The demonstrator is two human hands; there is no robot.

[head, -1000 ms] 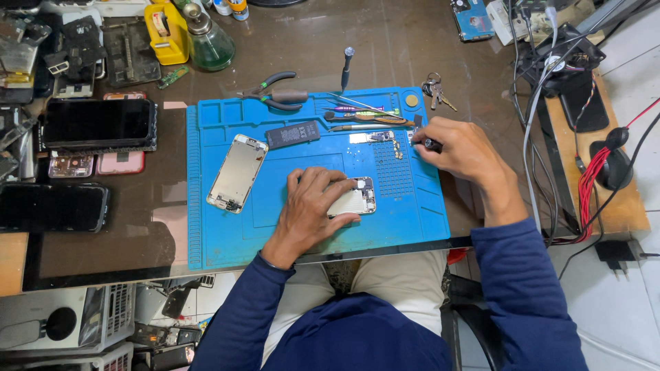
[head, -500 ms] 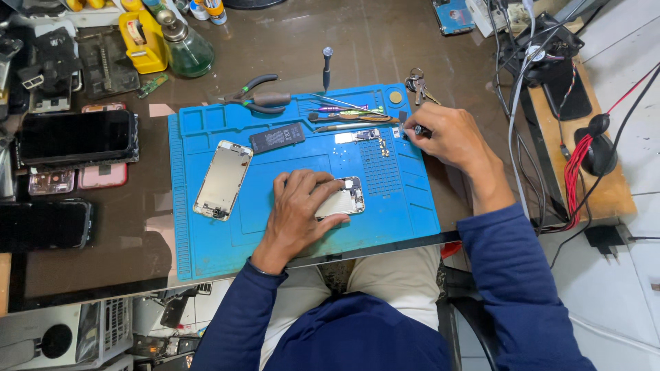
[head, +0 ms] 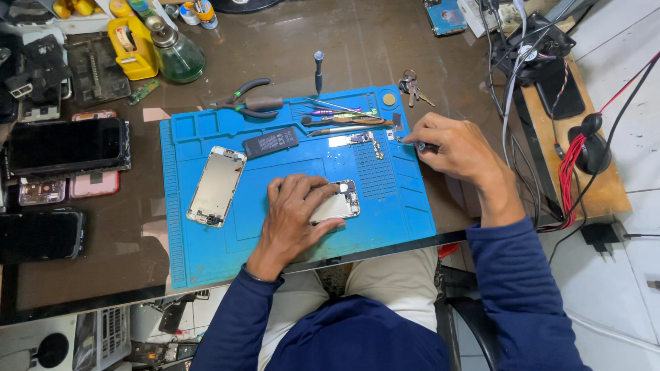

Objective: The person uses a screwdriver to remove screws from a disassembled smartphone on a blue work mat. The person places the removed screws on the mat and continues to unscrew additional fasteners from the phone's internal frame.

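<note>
At the centre of the blue work mat [head: 206, 254] — an opened phone body [head: 338, 203], lying flat, its inner parts facing up. The left hand [head: 297, 213] rests on it, fingers spread and pressing down over its left portion, as it did a second ago.

Right hand [head: 454, 145]: at the mat's upper right edge, fingers pinched on a small dark tool [head: 412, 143], its tip touching the mat beside a tiny part. Over the last second the hand has stayed at that corner, shifting only slightly; the phone body has not been moved. By this judgement the work remains at the stage of picking up or setting down small parts, with the phone held steady meanwhile.

On the mat, further out:
- a detached screen panel [head: 216, 185], face down, left of the phone body, well apart from it;
- a black flat battery [head: 271, 142], above and between the two;
- a small metal bracket [head: 350, 139] with loose screws near it;
- tweezers and thin drivers [head: 340, 118] in the top tray.

Beyond the mat, on the dark surface [head: 344, 48] — pliers [head: 247, 102], a bunch of keys [head: 411, 87], a green glass bottle [head: 175, 58], a yellow dispenser [head: 134, 47], and several phones stacked at left [head: 65, 144]. Cables [head: 512, 75] hang at the right.
</note>
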